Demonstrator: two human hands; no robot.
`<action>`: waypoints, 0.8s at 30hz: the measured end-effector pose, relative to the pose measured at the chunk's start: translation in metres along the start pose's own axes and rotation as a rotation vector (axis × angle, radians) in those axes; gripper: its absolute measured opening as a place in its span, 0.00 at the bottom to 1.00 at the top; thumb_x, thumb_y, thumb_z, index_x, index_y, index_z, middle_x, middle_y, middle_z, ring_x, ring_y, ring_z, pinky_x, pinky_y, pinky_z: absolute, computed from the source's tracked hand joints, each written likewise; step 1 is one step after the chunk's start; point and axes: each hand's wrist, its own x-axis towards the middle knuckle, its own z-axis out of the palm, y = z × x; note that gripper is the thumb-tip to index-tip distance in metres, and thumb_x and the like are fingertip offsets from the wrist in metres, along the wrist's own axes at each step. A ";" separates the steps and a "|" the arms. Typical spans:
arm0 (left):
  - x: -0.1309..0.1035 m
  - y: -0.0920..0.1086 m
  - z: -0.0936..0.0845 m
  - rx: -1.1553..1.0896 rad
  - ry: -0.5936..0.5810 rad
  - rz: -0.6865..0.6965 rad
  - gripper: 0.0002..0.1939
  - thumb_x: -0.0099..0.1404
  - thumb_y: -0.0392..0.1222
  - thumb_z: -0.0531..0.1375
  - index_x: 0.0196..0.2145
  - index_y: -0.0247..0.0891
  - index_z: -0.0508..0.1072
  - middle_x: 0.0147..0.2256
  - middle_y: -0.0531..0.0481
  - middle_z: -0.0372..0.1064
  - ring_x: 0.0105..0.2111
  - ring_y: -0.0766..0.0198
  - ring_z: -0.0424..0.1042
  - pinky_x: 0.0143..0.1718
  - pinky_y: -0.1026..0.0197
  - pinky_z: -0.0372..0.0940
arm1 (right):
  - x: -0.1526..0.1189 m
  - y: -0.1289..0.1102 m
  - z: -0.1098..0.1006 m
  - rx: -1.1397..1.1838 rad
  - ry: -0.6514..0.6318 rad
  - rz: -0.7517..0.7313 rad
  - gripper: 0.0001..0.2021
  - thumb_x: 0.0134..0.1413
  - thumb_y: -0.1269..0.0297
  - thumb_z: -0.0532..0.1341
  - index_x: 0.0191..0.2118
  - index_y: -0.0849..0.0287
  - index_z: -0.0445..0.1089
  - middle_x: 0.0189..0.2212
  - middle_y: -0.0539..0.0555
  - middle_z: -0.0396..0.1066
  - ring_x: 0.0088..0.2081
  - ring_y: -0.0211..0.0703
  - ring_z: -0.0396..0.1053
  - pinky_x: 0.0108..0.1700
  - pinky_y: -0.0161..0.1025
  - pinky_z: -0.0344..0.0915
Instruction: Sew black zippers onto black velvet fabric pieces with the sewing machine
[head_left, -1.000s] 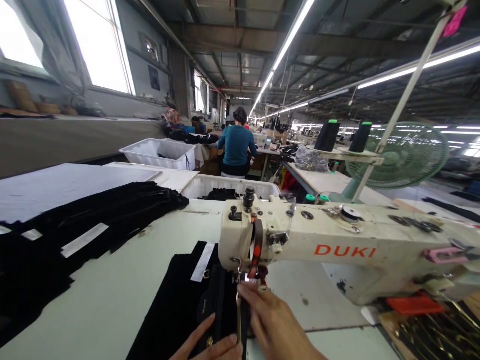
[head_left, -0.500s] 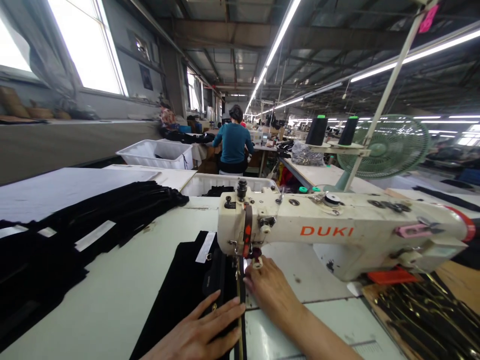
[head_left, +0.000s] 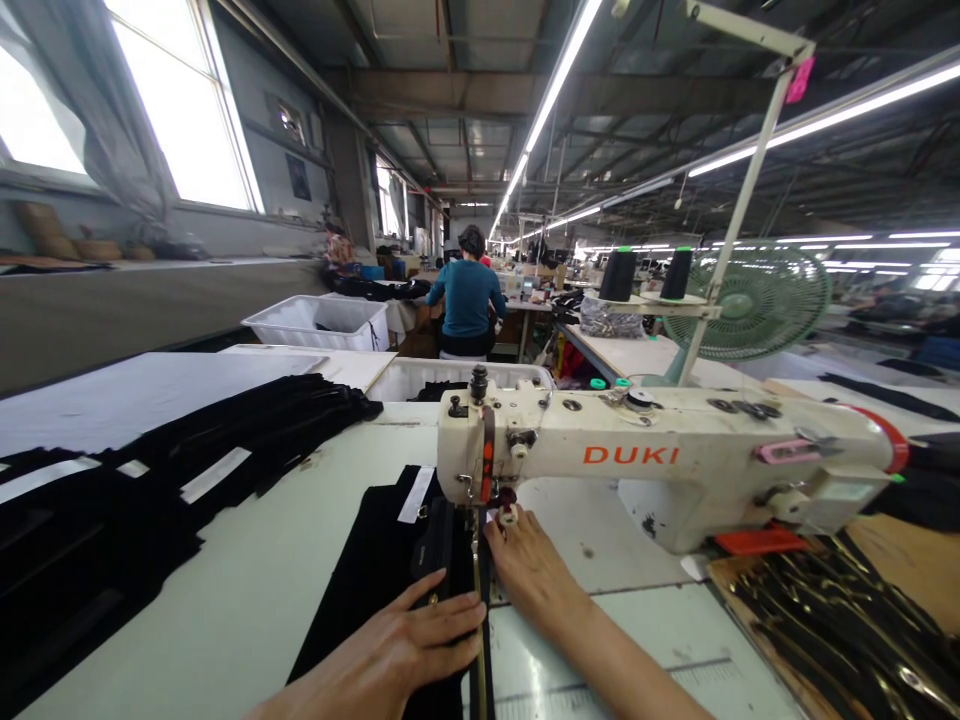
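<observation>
A black fabric piece (head_left: 352,560) with a white label (head_left: 415,494) lies under the head of a white sewing machine (head_left: 555,440). Along its right side runs a gold-toothed zipper (head_left: 477,575) on black tape, leading up to the presser foot. My left hand (head_left: 420,635) rests flat on the fabric and zipper, its fingers spread. Close to the needle area, my right hand (head_left: 532,570) has its fingers bent together at the zipper tape's right edge. What its fingertips pinch, if anything, is hidden. A black strip with gold hardware (head_left: 433,555) lies left of the zipper.
Stacked black fabric pieces (head_left: 97,530) cover the table's left side. More gold-toothed zippers (head_left: 832,610) lie in a tray at right. Behind the machine stand a white bin (head_left: 510,372), thread cones (head_left: 618,275) and a green fan (head_left: 757,300). A person (head_left: 466,295) sits farther ahead.
The camera view has shifted slightly, so the machine's right end and fan appear farther left. Both hands stay at nearly the same places on the work.
</observation>
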 end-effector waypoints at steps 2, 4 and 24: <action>-0.001 0.000 0.002 0.014 0.028 0.019 0.30 0.63 0.52 0.65 0.60 0.40 0.67 0.59 0.44 0.68 0.59 0.56 0.68 0.67 0.51 0.47 | -0.001 -0.005 0.003 -0.012 -0.016 0.030 0.14 0.57 0.85 0.56 0.48 0.67 0.67 0.46 0.69 0.71 0.49 0.60 0.68 0.49 0.55 0.68; -0.003 -0.006 0.013 0.053 0.049 0.029 0.22 0.68 0.49 0.64 0.58 0.43 0.70 0.57 0.47 0.71 0.58 0.56 0.69 0.67 0.50 0.48 | -0.002 -0.006 0.006 -0.014 -0.017 0.056 0.13 0.58 0.82 0.58 0.46 0.65 0.68 0.45 0.66 0.72 0.48 0.59 0.69 0.50 0.56 0.67; 0.002 -0.036 0.041 0.183 0.131 0.145 0.17 0.73 0.35 0.59 0.55 0.52 0.71 0.48 0.58 0.78 0.51 0.63 0.75 0.64 0.55 0.56 | 0.010 -0.006 0.034 0.077 0.060 0.452 0.10 0.55 0.77 0.61 0.43 0.62 0.73 0.39 0.60 0.75 0.43 0.53 0.73 0.44 0.43 0.70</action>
